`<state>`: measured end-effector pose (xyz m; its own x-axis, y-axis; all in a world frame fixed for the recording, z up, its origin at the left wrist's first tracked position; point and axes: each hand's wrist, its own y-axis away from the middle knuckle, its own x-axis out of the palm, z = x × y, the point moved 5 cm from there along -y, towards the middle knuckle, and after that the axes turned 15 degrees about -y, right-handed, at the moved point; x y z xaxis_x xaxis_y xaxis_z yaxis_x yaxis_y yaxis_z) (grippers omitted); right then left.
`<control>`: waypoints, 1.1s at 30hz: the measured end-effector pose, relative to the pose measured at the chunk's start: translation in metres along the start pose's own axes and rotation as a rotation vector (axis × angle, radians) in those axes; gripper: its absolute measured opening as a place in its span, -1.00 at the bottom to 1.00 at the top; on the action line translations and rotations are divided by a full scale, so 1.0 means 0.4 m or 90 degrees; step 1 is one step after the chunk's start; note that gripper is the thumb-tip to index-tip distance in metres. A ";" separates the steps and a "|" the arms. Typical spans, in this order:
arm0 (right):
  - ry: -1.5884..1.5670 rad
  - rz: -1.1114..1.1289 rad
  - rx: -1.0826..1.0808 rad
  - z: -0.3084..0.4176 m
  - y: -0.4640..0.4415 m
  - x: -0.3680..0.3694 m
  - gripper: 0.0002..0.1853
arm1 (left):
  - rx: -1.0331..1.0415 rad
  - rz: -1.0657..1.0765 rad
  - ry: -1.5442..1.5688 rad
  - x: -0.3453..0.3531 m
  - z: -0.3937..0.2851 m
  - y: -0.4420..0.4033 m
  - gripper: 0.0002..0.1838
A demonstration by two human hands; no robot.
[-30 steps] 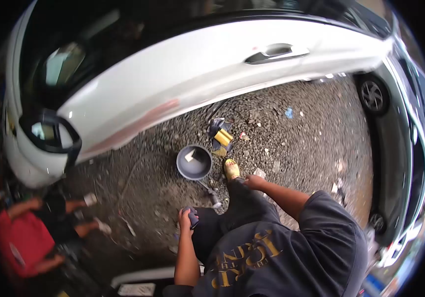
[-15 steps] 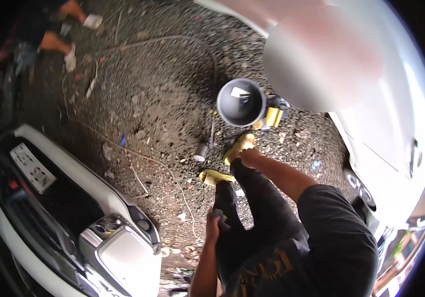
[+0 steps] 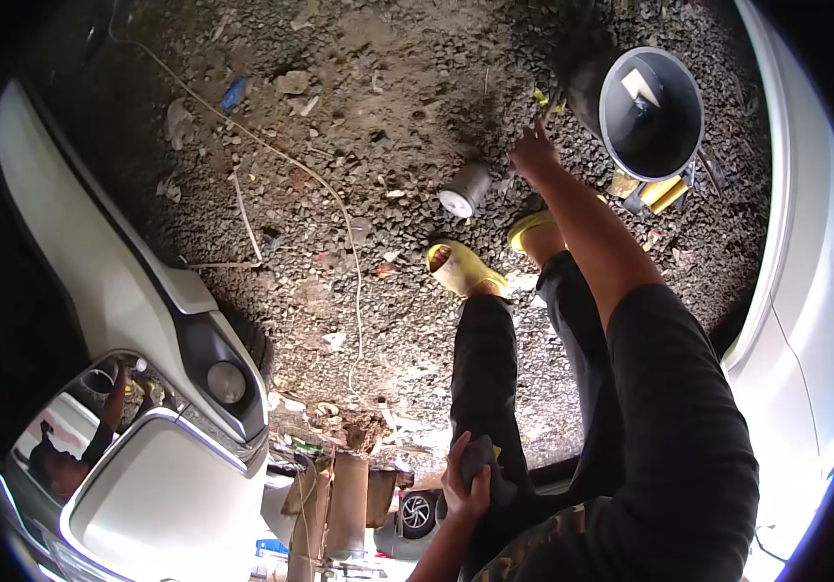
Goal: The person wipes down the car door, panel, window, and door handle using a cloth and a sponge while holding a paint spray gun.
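We see the right hand (image 3: 535,155) stretched out to the far side of the slippers (image 3: 465,270), low over the gravel (image 3: 407,97), its fingers pointing away from us. We cannot tell whether it is closed on anything, since the ground around the fingertips is dark and cluttered. The nearest thing to it is the cup (image 3: 469,187), which lies tipped over just left of the hand and a little nearer to us, its pale round end turned to the near left. The cup's body is outside the fingers, and we see a narrow gap between them.

To the right of the hand stands the bucket (image 3: 699,107), near it but apart, with a white piece (image 3: 640,86) inside. Yellow blocks (image 3: 667,194) lie by its near side.

At the near end, our left hand (image 3: 470,480) is wrapped around a dark pad (image 3: 484,464), held by the trouser leg (image 3: 485,359). The thumb lies over the pad's near part, and the pad is well apart from the cup.

A thin cord (image 3: 325,184) winds over the ground to the left of the cup. A car mirror (image 3: 164,485) fills the near left, and a white car (image 3: 819,291) borders the right.
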<state>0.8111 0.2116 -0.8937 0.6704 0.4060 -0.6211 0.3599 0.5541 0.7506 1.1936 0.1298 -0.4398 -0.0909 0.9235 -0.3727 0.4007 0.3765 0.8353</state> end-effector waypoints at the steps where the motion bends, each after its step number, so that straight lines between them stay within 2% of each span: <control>1: -0.031 -0.025 0.015 0.008 0.008 0.052 -0.81 | 0.017 -0.005 -0.012 -0.002 -0.018 0.006 -0.34; 2: -0.044 -0.038 0.002 0.020 0.042 0.049 -0.82 | -0.046 0.022 0.003 0.015 0.011 0.020 -0.36; 5: -0.062 -0.083 -0.146 0.153 0.220 -0.059 -0.87 | 0.031 0.007 0.005 0.036 0.004 0.016 -0.37; 6: -0.064 -0.092 -0.191 0.199 0.295 -0.098 -0.89 | -0.006 0.025 0.030 0.037 -0.010 0.018 -0.40; 7: -0.101 -0.167 -0.283 0.241 0.374 -0.149 -0.86 | -0.001 0.024 0.019 0.040 -0.016 0.021 -0.41; 8: -0.038 -0.120 -0.294 0.304 0.462 -0.236 -0.86 | 0.007 0.021 0.008 0.047 -0.012 0.020 -0.42; 9: -0.130 -0.128 -0.348 0.340 0.518 -0.260 -0.85 | 0.018 0.016 -0.004 0.049 -0.016 0.018 -0.43; 11: -0.127 -0.160 -0.387 0.432 0.698 -0.418 -0.79 | 0.047 0.010 -0.099 0.044 -0.048 0.034 -0.41; 13: -0.212 -0.314 -0.434 0.481 0.811 -0.491 -0.70 | 0.061 0.006 -0.212 0.023 -0.085 0.061 -0.39; 14: -0.262 -0.346 -0.441 0.495 0.868 -0.533 -0.68 | 0.098 0.000 -0.207 0.012 -0.096 0.075 -0.39; 16: -0.340 -0.357 -0.454 0.504 0.944 -0.615 -0.61 | 0.161 -0.015 -0.199 -0.021 -0.107 0.114 -0.37; 19: -0.275 -0.359 -0.406 0.523 1.070 -0.822 -0.57 | 0.243 -0.016 -0.179 -0.116 -0.154 0.192 -0.36; 21: -0.316 -0.361 -0.421 0.493 1.096 -0.905 -0.54 | 0.283 -0.062 -0.181 -0.191 -0.181 0.239 -0.36; 23: -0.346 -0.360 -0.421 0.473 1.146 -0.996 -0.55 | 0.175 -0.048 -0.199 -0.273 -0.180 0.265 -0.37; 24: -0.363 -0.357 -0.405 0.469 1.185 -1.045 -0.56 | 0.226 -0.096 -0.233 -0.323 -0.194 0.277 -0.36; 25: -0.419 -0.369 -0.397 0.453 1.214 -1.084 -0.57 | 0.199 -0.097 -0.208 -0.353 -0.173 0.264 -0.34; 27: -0.538 -0.381 -0.379 0.421 1.271 -1.133 -0.59 | 0.216 -0.143 -0.181 -0.424 -0.152 0.254 -0.36; 28: -0.570 -0.443 -0.379 0.411 1.321 -1.159 -0.63 | 0.208 -0.152 -0.189 -0.460 -0.152 0.271 -0.37; 30: -0.746 -0.469 -0.370 0.373 1.356 -1.183 -0.63 | 0.228 -0.187 -0.190 -0.514 -0.149 0.273 -0.40; 31: -0.841 -0.479 -0.360 0.346 1.366 -1.174 -0.63 | 0.206 -0.196 -0.250 -0.533 -0.131 0.267 -0.40; 33: -0.730 -0.617 -0.402 0.252 1.326 -1.146 -0.66 | 0.225 -0.198 -0.219 -0.553 -0.133 0.288 -0.50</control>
<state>0.7601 0.2460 -0.1879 0.5727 -0.8159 -0.0789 0.7958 0.5765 -0.1852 1.2116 -0.0272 -0.2396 0.0246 0.6744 -0.7380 0.6883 0.5240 0.5017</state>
